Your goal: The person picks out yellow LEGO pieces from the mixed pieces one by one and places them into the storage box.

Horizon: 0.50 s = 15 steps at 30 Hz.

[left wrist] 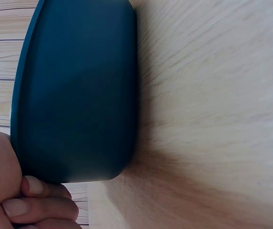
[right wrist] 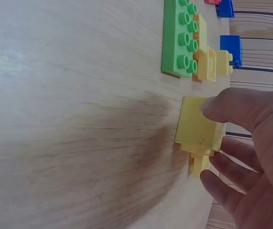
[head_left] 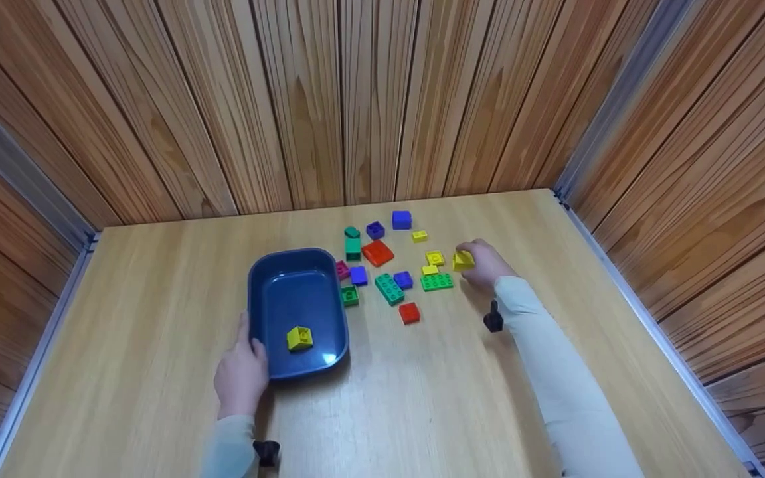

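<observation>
One yellow plastic brick is already held in the blue plastic tub gripped by the left hand, another yellow brick is pinched by the right hand, and many scattered bricks are left on the wooden table.

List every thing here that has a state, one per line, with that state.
blue tub: upright, open, steadied at its near left corner.
yellow brick in the tub: loose, tilted.
left hand: holds the tub's rim.
right hand: pinches a yellow brick.
green plate brick: flat, studs up, untouched.
red brick: lies apart, untouched.

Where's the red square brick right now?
In the head view, the red square brick lies alone on the table, right of the blue tub, just nearer than the teal long brick.
</observation>
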{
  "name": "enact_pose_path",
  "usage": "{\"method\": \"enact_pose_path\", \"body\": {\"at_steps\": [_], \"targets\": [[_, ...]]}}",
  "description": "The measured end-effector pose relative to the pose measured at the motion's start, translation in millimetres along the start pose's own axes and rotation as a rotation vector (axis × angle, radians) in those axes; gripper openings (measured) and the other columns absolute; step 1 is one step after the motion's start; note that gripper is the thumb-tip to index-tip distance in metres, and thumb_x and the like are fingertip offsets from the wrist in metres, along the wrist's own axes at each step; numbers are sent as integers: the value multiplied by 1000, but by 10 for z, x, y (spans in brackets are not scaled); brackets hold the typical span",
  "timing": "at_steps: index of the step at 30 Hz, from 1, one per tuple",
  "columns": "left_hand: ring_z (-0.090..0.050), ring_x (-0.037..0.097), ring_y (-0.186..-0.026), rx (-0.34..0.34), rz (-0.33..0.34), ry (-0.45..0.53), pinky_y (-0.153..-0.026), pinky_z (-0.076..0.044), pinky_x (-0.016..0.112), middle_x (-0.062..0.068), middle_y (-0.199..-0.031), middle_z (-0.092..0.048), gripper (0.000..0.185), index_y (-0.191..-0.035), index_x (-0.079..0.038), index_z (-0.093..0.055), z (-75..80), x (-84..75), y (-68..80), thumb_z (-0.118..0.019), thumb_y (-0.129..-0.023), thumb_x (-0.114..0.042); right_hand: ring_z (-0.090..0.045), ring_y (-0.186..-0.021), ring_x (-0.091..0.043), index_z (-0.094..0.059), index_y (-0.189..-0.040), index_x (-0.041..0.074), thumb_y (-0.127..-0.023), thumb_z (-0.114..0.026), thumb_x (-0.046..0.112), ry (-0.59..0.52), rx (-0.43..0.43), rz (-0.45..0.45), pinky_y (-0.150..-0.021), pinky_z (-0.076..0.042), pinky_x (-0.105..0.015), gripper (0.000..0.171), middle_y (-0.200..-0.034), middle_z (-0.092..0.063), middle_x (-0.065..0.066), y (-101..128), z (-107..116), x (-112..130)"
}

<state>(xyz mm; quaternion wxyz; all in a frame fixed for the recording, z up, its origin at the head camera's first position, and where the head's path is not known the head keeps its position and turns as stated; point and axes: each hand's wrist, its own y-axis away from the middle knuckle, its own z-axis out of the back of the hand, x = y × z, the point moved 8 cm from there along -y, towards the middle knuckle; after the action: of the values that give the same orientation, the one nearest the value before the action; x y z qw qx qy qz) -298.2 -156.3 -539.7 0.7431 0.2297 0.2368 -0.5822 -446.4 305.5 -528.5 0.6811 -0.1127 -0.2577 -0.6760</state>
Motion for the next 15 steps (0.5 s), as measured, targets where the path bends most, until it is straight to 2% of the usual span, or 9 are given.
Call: {"method": "enact_pose_path", "body": {"at_steps": [5,15], "targets": [[-45,22,-47,11,18,7,-50,-36,32,7,-59,-46,61,-155,-17,-13,-10,11,0,-41,-101,-21,-45,-121,-34,-46,-140,12,-87,-65,3,0,-11,-1,-102,-34,-53,57,-132,-45,-13,-37,-33,-20],[-46,22,-49,26,48,8,-52,-37,32,8,-60,-47,60,-155,-17,-14,-17,19,-8,-41,-101,-22,-46,-120,-30,-52,-132,11,-85,-71,11,26,-39,17,-104,-33,-50,51,-127,-48,-11,-57,-179,-68]]}}
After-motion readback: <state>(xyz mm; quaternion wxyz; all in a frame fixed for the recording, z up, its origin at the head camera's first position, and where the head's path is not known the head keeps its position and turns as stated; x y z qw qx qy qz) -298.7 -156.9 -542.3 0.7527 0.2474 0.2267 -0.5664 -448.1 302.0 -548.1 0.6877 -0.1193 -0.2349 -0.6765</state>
